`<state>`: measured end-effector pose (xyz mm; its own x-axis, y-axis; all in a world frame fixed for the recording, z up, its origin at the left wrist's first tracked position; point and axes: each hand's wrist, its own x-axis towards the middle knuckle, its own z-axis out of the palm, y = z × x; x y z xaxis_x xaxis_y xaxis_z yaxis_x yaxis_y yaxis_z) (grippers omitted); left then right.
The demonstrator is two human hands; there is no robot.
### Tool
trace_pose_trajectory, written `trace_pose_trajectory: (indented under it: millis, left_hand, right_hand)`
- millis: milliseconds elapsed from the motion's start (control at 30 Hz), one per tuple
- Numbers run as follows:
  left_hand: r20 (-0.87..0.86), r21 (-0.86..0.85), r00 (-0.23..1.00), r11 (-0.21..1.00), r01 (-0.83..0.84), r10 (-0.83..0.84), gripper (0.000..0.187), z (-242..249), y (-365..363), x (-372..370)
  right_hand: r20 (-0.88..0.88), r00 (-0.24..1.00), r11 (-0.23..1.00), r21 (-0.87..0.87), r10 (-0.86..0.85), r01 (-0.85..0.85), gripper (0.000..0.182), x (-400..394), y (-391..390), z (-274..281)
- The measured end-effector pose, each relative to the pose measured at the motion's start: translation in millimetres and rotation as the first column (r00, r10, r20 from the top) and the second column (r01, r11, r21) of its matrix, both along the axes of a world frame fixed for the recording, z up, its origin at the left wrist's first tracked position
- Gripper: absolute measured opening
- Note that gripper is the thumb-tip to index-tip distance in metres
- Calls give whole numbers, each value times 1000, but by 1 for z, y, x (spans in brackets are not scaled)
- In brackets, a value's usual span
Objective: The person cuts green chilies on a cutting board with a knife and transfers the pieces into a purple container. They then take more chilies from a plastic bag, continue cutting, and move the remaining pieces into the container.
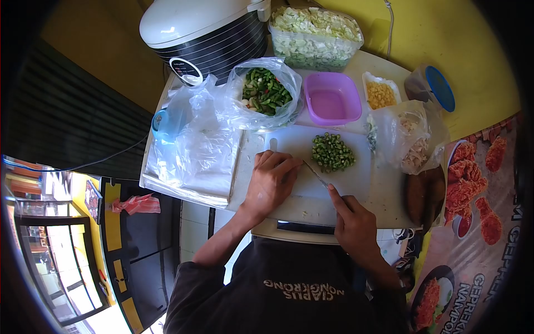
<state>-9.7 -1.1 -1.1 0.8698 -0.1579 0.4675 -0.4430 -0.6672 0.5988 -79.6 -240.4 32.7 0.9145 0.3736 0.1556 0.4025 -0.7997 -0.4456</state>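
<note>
A small knife (pixel 316 174) is held in my right hand (pixel 356 222), index finger stretched along it, over the lower part of a white cutting board (pixel 356 175). My left hand (pixel 272 182) rests at the board's left side, fingers bent and pressed together near the blade tip; what they hold is hidden. Chopped green pieces (pixel 332 152) lie in a pile on the board, just above the knife. Behind the board are an open plastic bag of green chillies (pixel 266 92) and an empty purple container (pixel 332 99).
A rice cooker (pixel 208 39) and a tub of shredded cabbage (pixel 315 39) stand at the back. Left lies a tray with plastic bags (pixel 194 145). On the right are yellow pieces (pixel 381 94), a bag of pale food (pixel 414 142) and a blue-lidded container (pixel 439 89).
</note>
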Motion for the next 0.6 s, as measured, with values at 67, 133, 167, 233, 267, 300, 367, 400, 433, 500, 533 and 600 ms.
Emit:
trace_pose_trajectory:
  millis: [67,133,167,233,267,300,367,400,433,500,533,600]
  left_hand:
    - [-4,5,1000,1000,2,-2,24,1,0,0]
    - [-11,11,1000,1000,7,-7,25,2,0,0]
    - [-14,14,1000,1000,10,-10,26,2,1,0]
    - [-16,13,1000,1000,14,-14,27,3,1,2]
    - [-19,9,1000,1000,15,-15,27,2,1,2]
    - [-22,4,1000,1000,17,-16,27,1,1,1]
    - [-17,7,1000,1000,11,-11,26,0,1,1]
    - [-16,8,1000,1000,6,-5,25,0,1,1]
    - [-8,8,1000,1000,-6,6,24,0,0,0]
    - [5,4,1000,1000,-28,28,22,-1,-3,1]
    - [2,1,1000,1000,-29,29,21,-1,-4,0]
    - [2,-2,999,999,-36,36,19,1,-3,1]
  right_hand:
    - [10,1000,1000,-21,2,-2,74,0,0,0]
    - [15,1000,1000,-21,7,-7,76,2,2,-1]
    - [20,1000,1000,-21,9,-9,77,3,3,-1]
    - [33,999,1000,-27,16,-15,77,7,5,-4]
    - [39,999,999,-29,19,-18,78,9,6,-4]
    - [30,999,999,-37,23,-22,78,12,8,-3]
    - [10,1000,998,-54,28,-28,78,16,11,-1]
    - [4,999,998,-52,33,-33,79,18,11,0]
    - [-5,999,998,-50,37,-37,79,19,12,1]
    - [-26,999,998,-52,44,-45,79,17,10,3]
    - [-38,998,997,-55,48,-50,79,15,8,3]
    - [-57,997,996,-62,56,-59,78,12,3,5]
